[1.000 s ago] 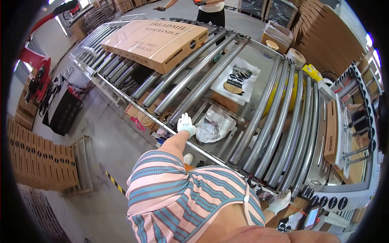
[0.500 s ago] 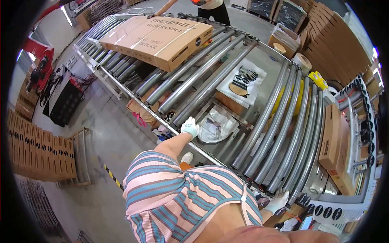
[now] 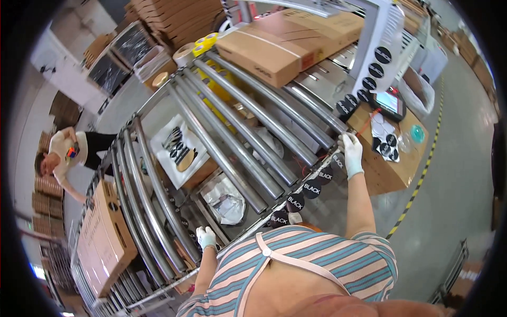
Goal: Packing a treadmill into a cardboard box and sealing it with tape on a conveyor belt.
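Both of my hands wear white gloves and are empty. My left hand lies at the near rail of the roller conveyor, beside a plastic-lined bin set low in a gap between rollers. Its fingers look loosely bent and apart. At the end of a metal roller my right hand touches the frame, fingertips slightly spread. Close by it, a strip of round black labels runs along the rail.
A sealed carton lies on the left rollers, touched by a co-worker. Another carton rests at the far right under a machine frame. To my right, a cardboard box carries a handheld device and loose labels.
My view has swung to the right, bringing the far-right carton and the device box into fuller sight. My right hand now reaches forward at the roller end; my left remains by the rail.
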{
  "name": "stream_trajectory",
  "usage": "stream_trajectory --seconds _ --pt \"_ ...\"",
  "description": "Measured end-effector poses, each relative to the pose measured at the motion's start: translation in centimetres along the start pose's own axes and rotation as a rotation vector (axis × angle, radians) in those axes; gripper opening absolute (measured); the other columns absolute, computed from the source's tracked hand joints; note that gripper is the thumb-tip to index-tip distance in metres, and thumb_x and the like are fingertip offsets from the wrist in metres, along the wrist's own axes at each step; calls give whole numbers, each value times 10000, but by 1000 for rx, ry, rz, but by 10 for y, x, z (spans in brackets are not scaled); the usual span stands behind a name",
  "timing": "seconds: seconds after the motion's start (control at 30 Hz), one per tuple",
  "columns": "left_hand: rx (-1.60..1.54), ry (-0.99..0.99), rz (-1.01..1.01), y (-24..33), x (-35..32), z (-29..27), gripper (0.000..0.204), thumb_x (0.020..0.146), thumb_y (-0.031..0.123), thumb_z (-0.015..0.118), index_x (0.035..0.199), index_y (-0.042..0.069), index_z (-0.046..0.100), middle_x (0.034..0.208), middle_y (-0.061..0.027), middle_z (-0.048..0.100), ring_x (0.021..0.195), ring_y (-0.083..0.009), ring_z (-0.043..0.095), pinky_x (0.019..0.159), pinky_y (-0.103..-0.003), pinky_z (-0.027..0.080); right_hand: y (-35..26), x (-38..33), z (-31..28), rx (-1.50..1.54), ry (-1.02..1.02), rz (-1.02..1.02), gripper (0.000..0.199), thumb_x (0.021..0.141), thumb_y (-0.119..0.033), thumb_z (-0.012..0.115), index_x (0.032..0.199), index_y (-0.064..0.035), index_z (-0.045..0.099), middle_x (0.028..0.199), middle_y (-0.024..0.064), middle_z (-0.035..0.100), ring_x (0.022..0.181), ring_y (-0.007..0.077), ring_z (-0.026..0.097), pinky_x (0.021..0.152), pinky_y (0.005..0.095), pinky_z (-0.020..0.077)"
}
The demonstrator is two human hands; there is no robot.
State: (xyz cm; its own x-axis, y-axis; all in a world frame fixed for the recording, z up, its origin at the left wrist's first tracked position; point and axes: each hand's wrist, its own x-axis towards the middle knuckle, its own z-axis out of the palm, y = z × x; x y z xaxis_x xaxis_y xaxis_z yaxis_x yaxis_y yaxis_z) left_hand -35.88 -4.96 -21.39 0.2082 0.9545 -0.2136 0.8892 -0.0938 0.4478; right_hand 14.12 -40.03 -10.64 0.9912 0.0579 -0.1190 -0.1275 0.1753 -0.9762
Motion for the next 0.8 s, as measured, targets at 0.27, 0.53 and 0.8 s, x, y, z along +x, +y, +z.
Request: stream_trajectory --seconds 0.27,0.53,0.8 --pt "49 24 84 19 -2 13 456 892 292 540 1165 -72 579 1264 -247 550 1211 -370 495 1050 -389 369 -72 72 -17 -142 211 -416 248 898 -195 660 1056 -4 662 955 45 672 848 103 601 777 249 478" --pt "56 55 -58 -26 -12 17 482 879 320 494 1113 -87 603 1221 -255 570 1173 -386 504 1023 -409 379 -206 188 -23 -448 570 -569 327 785 -321 676 971 -55 720 901 157 719 848 255 690 793 352 518" --pt "245 -101 -279 -7 -37 3 500 846 368 506 1109 -40 627 1179 -262 603 1106 -393 563 946 -425 442 -260 254 -19 -789 670 -475 428 793 -425 637 1089 -122 700 1127 152 655 1048 309 617 895 404 496"
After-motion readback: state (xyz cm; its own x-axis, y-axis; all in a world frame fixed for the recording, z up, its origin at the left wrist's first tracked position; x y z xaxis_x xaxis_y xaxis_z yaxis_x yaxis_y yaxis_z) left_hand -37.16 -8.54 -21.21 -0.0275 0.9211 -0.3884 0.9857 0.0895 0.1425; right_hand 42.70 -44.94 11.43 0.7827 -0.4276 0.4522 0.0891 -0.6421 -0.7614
